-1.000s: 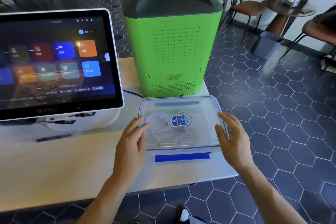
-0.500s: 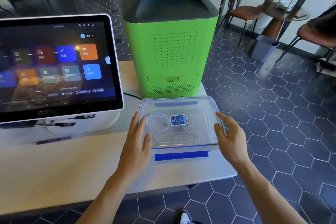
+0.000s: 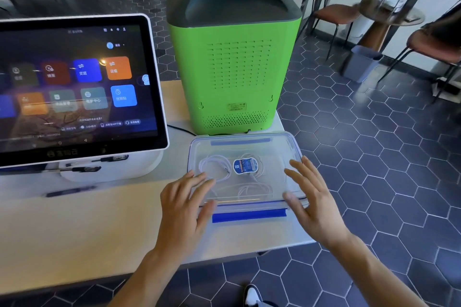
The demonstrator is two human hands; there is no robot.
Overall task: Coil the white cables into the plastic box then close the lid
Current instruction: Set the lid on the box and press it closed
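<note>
Two hands lie flat on the lid [image 3: 244,149], fingers spread: left hand [image 3: 184,204] at its near-left corner, right hand [image 3: 309,202] at its near-right edge. Cables [image 3: 217,167] sit coiled inside the box [image 3: 249,215] at the table [image 3: 74,227] corner. Green unit [image 3: 234,57] stands just behind; screen [image 3: 74,87] to the left.

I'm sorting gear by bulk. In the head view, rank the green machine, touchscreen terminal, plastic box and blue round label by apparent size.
Green machine and touchscreen terminal: alike, terminal partly cropped.
Plastic box.
Blue round label.
</note>
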